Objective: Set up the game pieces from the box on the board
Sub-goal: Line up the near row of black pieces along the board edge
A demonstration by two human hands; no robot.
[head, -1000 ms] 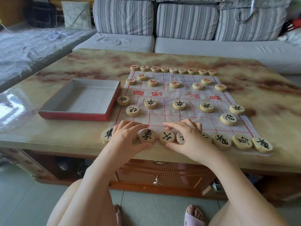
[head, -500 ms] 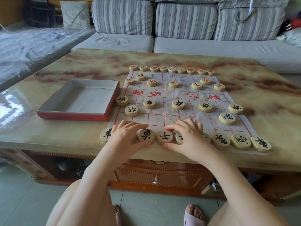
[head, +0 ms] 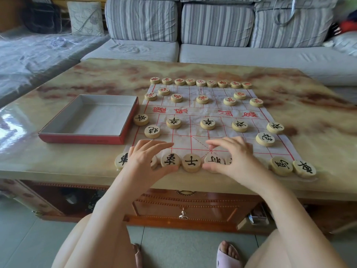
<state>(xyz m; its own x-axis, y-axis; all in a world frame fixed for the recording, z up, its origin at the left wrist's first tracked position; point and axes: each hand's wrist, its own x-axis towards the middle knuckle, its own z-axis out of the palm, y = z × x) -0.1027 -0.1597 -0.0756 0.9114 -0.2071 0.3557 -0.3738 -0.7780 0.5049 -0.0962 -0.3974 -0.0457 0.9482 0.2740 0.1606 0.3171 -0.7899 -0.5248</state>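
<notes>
The paper board (head: 195, 111) with red grid lines lies on the table. Round wooden pieces stand on it: red-lettered pieces (head: 201, 82) in the far rows, black-lettered pieces (head: 207, 124) in the near rows. My left hand (head: 146, 158) lies with relaxed fingers over a piece in the near row, its thumb beside the elephant piece (head: 170, 162). The advisor piece (head: 191, 162) stands free between my hands. My right hand (head: 232, 159) arches over the near row, its thumb at the near edge of the general piece (head: 213, 161). It hides the pieces beneath it.
The red box (head: 81, 139) with a white inside sits empty on the table to the left of the board. The marbled table top (head: 309, 117) ends in a near edge just below the near row. A striped sofa (head: 216, 26) stands behind the table.
My right hand has drawn slightly to the right and uncovered most of the general piece. My left hand has stayed over the same piece.
</notes>
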